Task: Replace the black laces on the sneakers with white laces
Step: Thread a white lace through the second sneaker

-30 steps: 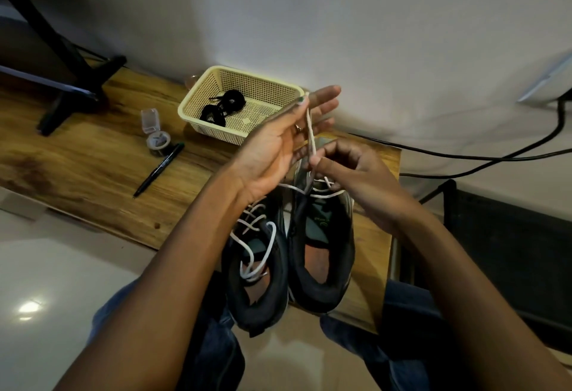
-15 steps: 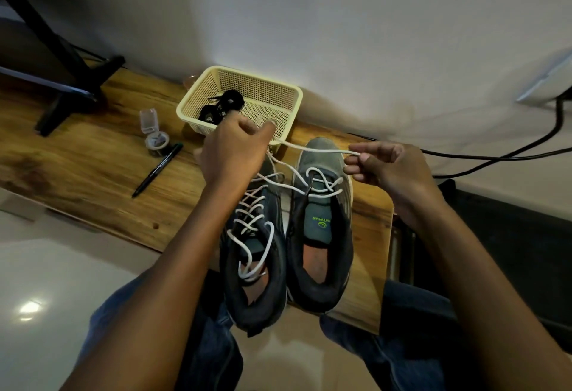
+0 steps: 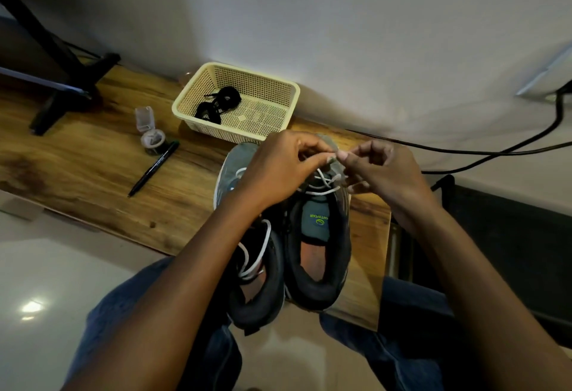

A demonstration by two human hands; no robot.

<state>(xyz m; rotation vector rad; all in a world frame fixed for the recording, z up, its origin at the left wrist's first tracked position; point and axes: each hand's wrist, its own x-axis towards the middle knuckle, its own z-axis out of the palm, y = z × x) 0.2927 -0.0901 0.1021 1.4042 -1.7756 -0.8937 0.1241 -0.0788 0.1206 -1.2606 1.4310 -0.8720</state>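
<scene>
I take the wooden bench (image 3: 77,158) as my landmark; all positions refer to it. The two sneakers stand side by side at its near right end, heels overhanging the edge toward me. The right sneaker (image 3: 322,254) carries white lace only across its lower eyelets; the left sneaker (image 3: 257,282) appears laced to the top, with loose white ends lying in its opening. The cream basket (image 3: 291,93) sits at the bench's far edge against the wall, with the black laces (image 3: 216,103) bundled inside.

The left hand (image 3: 278,171) and right hand (image 3: 383,174) meet above the right sneaker's toe end, each pinching the white lace (image 3: 323,185) between thumb and forefinger, tips nearly touching. I cannot tell whether they grip the aglets or the cord just behind them.

Assessment: the lace is light, limp and offers no stiffness along its length. I judge it best held at the hardened tip for threading. The sneakers are soft-walled yet stable enough unassisted.
</scene>
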